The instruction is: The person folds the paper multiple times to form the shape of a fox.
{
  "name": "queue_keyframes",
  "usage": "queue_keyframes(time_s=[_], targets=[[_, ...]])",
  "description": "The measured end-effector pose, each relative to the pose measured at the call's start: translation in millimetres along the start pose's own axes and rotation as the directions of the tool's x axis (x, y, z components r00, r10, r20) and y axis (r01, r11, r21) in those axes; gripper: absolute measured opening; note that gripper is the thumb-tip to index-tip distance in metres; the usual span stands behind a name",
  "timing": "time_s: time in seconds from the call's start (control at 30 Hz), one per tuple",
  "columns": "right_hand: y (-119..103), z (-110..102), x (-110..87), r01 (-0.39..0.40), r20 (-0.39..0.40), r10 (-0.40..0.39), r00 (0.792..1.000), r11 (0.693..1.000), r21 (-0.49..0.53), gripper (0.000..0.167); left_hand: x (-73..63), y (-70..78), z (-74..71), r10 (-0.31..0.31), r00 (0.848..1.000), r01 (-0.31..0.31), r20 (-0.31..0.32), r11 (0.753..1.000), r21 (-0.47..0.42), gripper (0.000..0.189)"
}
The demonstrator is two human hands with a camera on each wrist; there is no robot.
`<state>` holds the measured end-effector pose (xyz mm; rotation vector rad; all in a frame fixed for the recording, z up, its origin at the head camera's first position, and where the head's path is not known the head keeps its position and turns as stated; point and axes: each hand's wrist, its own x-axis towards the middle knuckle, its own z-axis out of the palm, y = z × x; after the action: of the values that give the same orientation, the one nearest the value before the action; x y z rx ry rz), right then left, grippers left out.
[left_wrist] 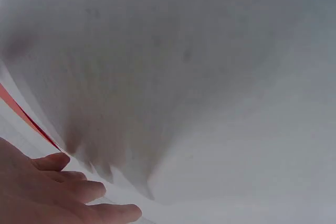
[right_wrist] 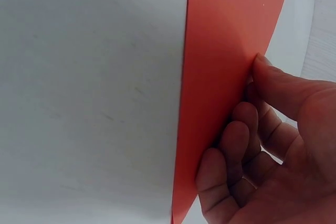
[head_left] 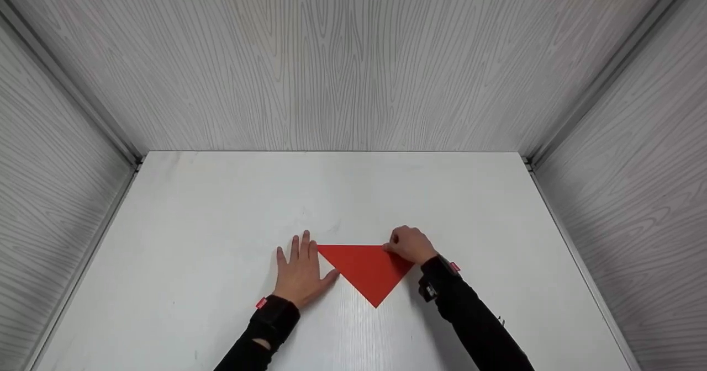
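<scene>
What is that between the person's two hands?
A red paper triangle is between the left hand and the right hand; the head view shows this plainly.

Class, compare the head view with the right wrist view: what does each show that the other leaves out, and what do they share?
Only the head view shows the left hand, the black sleeves and the corner of the red paper nearest the person.

Only the right wrist view shows the palm side of the right hand, its curled fingers close up.

Both show the paper, the right hand touching its edge, the white table and some wood-grained wall.
</scene>
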<state>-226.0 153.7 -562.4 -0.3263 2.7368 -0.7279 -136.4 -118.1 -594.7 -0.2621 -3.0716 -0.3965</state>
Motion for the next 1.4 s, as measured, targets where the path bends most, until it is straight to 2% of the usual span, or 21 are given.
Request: queue_keyframes(time_s=[0.13, 0.3, 0.4, 0.6, 0.8, 1.0, 1.2, 1.4], targets=[[1, -2, -0.5, -0.007, 0.007, 0.007, 1.000, 1.000, 0.009, 0.021, 6.4, 14.1, 0.6, 0.043, 0.999, -0.043, -0.010, 0.999, 0.000, 0.089], [2, -1, -0.9, 0.017, -0.005, -0.017, 1.000, 1.000, 0.008, 0.020, 8.8, 24.9, 2.8, 0.079, 0.996, -0.078, 0.041, 0.997, -0.024, 0.082], [3, 0, -1.1, 0.028, -0.018, -0.028, 0.999, 1.000, 0.009, 0.019, 7.3, 26.0, 6.1, 0.078, 0.994, -0.077, 0.074, 0.997, -0.021, 0.082], [-4, 6, -3.1, 0.032, -0.081, -0.031, 0.996, 0.999, 0.008, 0.018, 5.9, 24.1, 8.1, 0.093, 0.993, -0.091, 0.075, 0.996, -0.022, 0.085], [-28, 21, 0.2, 0.066, -0.066, -0.064, 0.996, 0.998, 0.023, 0.018, 4.5, 23.8, 6.2, 0.091, 0.994, -0.091, 0.067, 0.996, -0.008, 0.083], [-47, 30, 8.9, 0.010, -0.088, -0.010, 0.996, 1.000, -0.010, 0.025, 5.3, 23.9, 4.9, 0.087, 0.994, -0.086, 0.066, 0.996, -0.022, 0.083], [-42, 23, 11.6, -0.020, -0.073, 0.019, 0.997, 1.000, -0.004, 0.023, 5.3, 25.3, 4.3, 0.077, 0.995, -0.076, 0.069, 0.997, -0.020, 0.083], [-21, 10, 8.5, -0.034, -0.066, 0.035, 0.997, 0.999, 0.004, 0.027, 6.2, 24.4, 6.1, 0.076, 0.994, -0.075, 0.082, 0.997, -0.011, 0.084]])
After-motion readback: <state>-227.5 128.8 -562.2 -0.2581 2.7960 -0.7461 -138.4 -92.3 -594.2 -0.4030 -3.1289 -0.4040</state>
